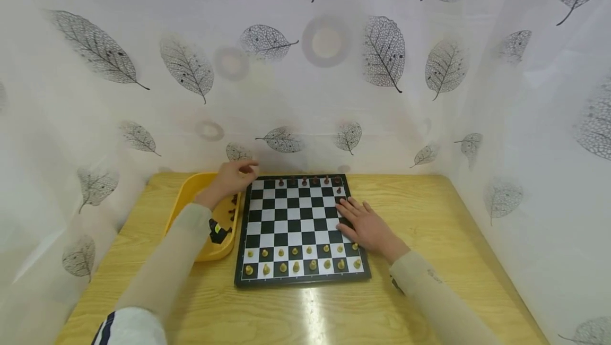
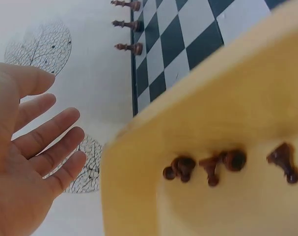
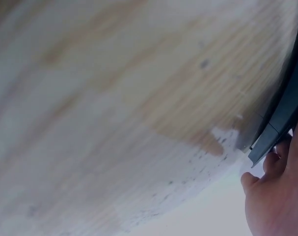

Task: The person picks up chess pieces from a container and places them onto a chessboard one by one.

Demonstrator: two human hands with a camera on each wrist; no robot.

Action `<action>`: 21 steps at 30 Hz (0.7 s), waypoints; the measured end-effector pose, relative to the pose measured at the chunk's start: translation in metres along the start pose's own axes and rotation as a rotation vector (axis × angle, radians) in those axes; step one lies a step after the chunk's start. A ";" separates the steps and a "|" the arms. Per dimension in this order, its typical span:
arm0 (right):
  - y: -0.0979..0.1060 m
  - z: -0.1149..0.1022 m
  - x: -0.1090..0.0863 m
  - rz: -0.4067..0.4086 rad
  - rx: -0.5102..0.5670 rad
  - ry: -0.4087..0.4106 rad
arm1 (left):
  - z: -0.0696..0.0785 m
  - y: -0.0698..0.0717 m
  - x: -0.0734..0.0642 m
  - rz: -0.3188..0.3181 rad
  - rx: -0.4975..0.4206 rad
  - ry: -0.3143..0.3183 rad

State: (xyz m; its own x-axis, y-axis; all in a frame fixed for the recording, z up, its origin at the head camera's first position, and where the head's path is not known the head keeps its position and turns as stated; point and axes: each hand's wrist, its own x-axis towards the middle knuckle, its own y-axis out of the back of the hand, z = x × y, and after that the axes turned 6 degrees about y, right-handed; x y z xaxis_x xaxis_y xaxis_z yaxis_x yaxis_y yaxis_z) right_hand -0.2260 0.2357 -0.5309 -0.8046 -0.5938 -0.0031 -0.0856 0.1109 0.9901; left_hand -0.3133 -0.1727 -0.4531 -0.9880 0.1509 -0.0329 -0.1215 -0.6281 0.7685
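My left hand (image 1: 235, 178) hovers over the far end of a yellow tray (image 1: 188, 188), near the far left corner of the chessboard (image 1: 294, 212). In the left wrist view its fingers are loosely bent, and nothing shows in them. My right hand (image 1: 369, 228) rests on the board's right edge with its fingers spread. A row of dark red chess pieces (image 1: 304, 181) stands along the far side. In front of them at the right is a dark red pawn (image 1: 339, 190). Two rows of gold pieces (image 1: 296, 266) fill the near side. Several dark red pieces (image 2: 210, 169) lie in the tray.
Inside the tray is a small black item with a yellow label (image 1: 218, 231). The board and tray sit on a light wooden table (image 1: 406, 196). A white leaf-patterned curtain (image 1: 305, 101) hangs behind the table and along both sides.
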 end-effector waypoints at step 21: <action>-0.002 0.002 -0.001 0.010 -0.002 0.018 | -0.044 0.041 -0.033 0.040 0.001 -0.014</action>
State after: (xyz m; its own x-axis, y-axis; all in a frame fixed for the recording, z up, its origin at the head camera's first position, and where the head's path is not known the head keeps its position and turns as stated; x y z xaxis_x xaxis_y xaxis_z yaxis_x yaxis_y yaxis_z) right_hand -0.2260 0.2377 -0.5328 -0.7950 -0.6065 0.0097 -0.0763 0.1158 0.9903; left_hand -0.2899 -0.2369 -0.4485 -0.9907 0.1362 0.0071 -0.0816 -0.6334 0.7695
